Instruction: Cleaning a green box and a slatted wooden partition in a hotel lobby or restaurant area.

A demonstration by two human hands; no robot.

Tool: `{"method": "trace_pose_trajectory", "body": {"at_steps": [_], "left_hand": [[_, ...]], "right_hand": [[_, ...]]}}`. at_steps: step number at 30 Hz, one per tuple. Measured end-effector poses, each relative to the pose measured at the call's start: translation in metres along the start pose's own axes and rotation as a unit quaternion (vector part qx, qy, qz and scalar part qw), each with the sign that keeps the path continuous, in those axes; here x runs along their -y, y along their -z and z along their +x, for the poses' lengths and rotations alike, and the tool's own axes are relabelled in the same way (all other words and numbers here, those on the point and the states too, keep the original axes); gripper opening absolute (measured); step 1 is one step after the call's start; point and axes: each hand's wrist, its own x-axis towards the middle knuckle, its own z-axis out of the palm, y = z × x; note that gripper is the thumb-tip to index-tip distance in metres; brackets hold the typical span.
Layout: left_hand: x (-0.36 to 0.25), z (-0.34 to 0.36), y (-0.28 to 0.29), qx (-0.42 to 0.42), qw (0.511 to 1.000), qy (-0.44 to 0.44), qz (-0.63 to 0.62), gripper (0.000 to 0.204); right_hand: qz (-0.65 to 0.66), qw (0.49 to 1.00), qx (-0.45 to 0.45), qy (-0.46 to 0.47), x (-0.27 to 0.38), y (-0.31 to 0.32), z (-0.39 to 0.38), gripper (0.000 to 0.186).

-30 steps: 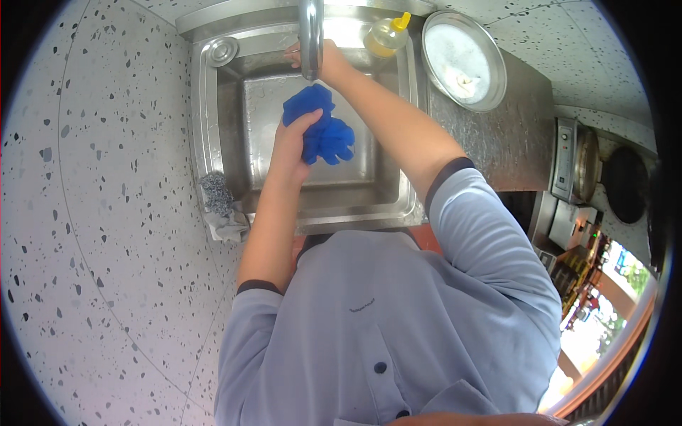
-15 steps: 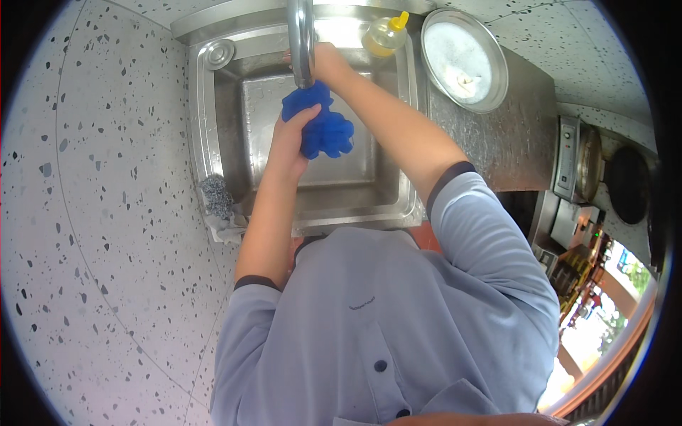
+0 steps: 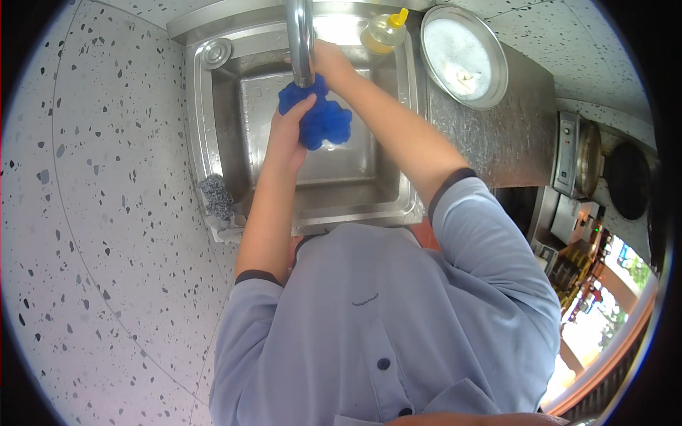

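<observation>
My left hand (image 3: 288, 131) grips crumpled blue gloves (image 3: 325, 122) beneath the steel faucet (image 3: 301, 32), over the sink (image 3: 199, 128). Its thumb lies across the blue material. My right hand (image 3: 334, 65) is just right of the faucet, its fingers mostly hidden behind the spout. A clear squeeze bottle (image 3: 383, 34) with yellow cap and yellowish liquid stands on the sink's back right ledge. A round metal strainer (image 3: 215, 53) sits on the back left ledge. A grey scrubber (image 3: 216, 195) and a pale cloth (image 3: 229, 231) lie on the near left rim.
A steel bowl (image 3: 497, 78) of white foamy liquid is on the steel drainboard (image 3: 497, 149) to the right. Farther right are a metal appliance (image 3: 567, 153), a dark round pan (image 3: 626, 181) and assorted items. A speckled surface (image 3: 121, 177) runs along the left.
My left hand and the blue gloves have moved up slightly, closer under the spout. My right hand's fingers are more hidden behind the faucet.
</observation>
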Motion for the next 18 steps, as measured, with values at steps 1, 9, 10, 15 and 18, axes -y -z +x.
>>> {"method": "trace_pose_trajectory", "body": {"at_steps": [1, 9, 10, 15, 18], "left_hand": [[0.0, 0.003, 0.001, -0.009, 1.0, -0.022, -0.01, 0.027], [0.015, 0.035, 0.002, -0.018, 0.998, -0.057, -0.012, 0.044], [0.017, 0.038, 0.004, -0.037, 0.987, -0.102, 0.118, 0.046], [0.021, 0.056, 0.051, -0.164, 0.887, -0.16, 0.401, 0.041], [0.019, 0.043, 0.06, -0.072, 0.994, -0.028, -0.076, 0.036]], "right_hand": [[0.025, 0.997, -0.016, -0.068, 0.007, 0.006, -0.01, 0.035], [0.338, 0.886, -0.109, -0.298, 0.04, -0.021, -0.075, 0.049], [0.267, 0.908, -0.099, -0.306, 0.033, -0.017, -0.069, 0.047], [-0.098, 0.974, -0.101, -0.179, 0.062, -0.018, -0.06, 0.032], [-0.157, 0.983, -0.081, -0.055, 0.042, -0.015, -0.054, 0.03]]}}
